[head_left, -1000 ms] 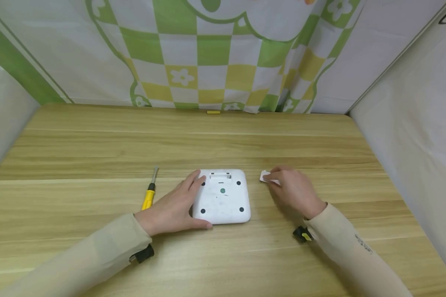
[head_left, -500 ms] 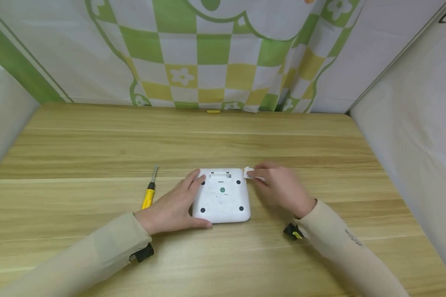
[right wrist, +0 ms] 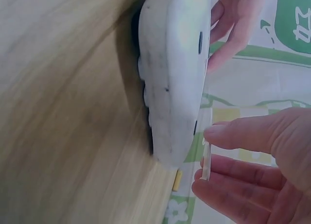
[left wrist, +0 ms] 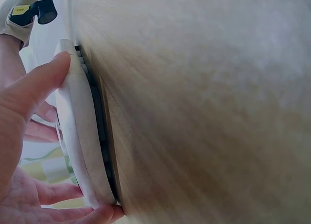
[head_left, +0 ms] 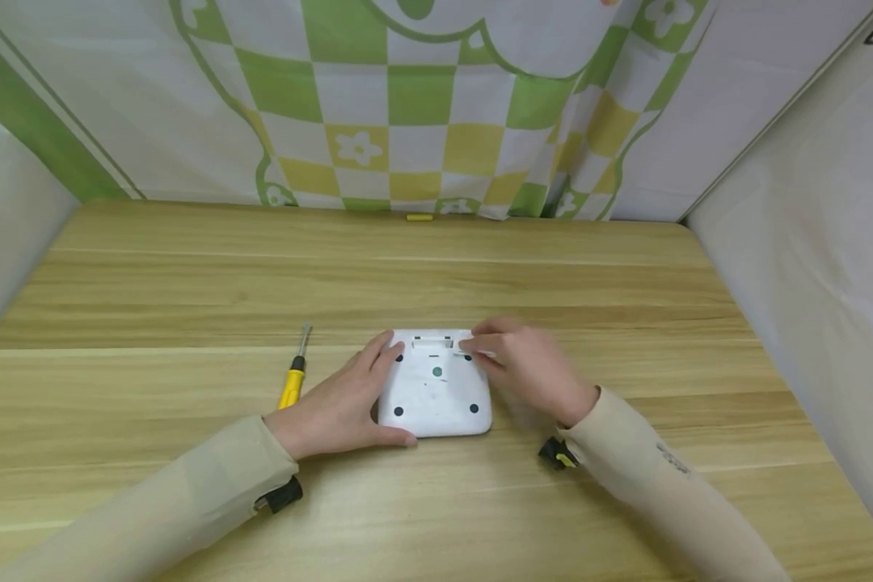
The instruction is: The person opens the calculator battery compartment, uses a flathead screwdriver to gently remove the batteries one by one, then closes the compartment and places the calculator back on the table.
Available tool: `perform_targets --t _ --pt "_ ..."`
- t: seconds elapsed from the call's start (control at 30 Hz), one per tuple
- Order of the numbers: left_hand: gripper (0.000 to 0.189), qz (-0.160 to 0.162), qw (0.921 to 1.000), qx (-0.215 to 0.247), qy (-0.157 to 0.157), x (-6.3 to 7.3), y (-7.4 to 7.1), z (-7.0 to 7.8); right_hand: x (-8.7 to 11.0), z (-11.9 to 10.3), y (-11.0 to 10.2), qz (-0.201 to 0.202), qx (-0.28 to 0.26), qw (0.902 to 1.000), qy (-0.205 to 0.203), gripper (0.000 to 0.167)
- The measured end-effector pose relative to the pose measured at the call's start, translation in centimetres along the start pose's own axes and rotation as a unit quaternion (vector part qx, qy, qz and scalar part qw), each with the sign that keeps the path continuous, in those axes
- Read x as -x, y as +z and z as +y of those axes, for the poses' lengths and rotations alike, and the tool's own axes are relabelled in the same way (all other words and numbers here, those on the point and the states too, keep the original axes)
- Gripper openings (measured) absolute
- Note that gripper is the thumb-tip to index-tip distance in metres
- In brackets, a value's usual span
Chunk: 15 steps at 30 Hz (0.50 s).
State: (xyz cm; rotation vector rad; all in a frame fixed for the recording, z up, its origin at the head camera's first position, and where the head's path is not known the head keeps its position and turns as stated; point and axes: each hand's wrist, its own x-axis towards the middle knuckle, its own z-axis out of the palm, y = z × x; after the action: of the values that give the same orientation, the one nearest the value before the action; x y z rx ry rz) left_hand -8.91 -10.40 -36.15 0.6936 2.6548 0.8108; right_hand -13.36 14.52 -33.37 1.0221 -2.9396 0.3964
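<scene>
Your left hand [head_left: 335, 406] grips the white device [head_left: 439, 396], underside up, between fingers and thumb; your right hand [head_left: 533, 365] pinches the thin white cover [right wrist: 207, 163] in its fingers. Fitting it seems the step; next, align it with the open compartment [head_left: 432, 343] just left of those fingers.

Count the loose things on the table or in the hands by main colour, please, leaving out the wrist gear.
White: 2 (face-down device; thin flat piece held in the right hand)
Yellow: 2 (screwdriver, going by its handle; small stick at the table's far edge)
Total: 4
</scene>
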Motion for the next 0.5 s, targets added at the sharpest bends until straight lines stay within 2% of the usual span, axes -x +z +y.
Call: perform_targets --t 0.5 --pt "0.110 -0.005 1.0000 0.001 0.003 0.1 -0.1 -0.1 -1.4 -1.1 0.7 -0.020 -0.030 0.9993 -0.010 0.022"
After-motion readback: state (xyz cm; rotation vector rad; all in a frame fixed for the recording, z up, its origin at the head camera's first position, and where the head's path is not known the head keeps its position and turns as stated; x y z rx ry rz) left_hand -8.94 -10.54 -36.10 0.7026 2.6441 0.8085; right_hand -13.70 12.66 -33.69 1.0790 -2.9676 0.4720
